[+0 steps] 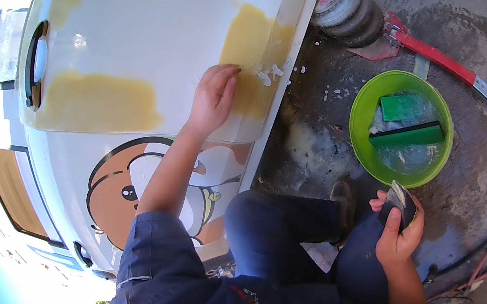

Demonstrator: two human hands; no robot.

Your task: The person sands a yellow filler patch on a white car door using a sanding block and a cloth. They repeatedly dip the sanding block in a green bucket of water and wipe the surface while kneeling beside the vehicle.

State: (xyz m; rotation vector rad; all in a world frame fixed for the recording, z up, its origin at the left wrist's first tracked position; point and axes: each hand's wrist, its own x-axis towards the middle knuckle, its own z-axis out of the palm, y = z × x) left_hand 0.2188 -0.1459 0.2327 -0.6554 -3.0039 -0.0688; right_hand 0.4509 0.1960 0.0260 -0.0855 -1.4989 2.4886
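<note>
My left hand (214, 99) reaches across a white vehicle door (142, 25). Its fingers lie on the panel at the edge of a yellowish patch (252, 41), thumb apart, and I see nothing held in it. Wet white suds (266, 75) cling to the panel just beyond the fingertips. Over my knee, my right hand (402, 233) grips a folded piece of dark sandpaper (396, 206) with a pale, worn edge. Near that hand stands a lime-green bucket (355, 141) of cloudy water, with two green blocks (410, 135) in it, one with a dark edge.
More yellowish patches (104, 101) mark the door near its black handle (35, 66). A cartoon decal (114, 195) covers the panel below. Ribbed round bellows (350, 12) and a red metal arm (439, 59) stand beyond the bucket. Hoses (483, 256) lie on the wet concrete at right.
</note>
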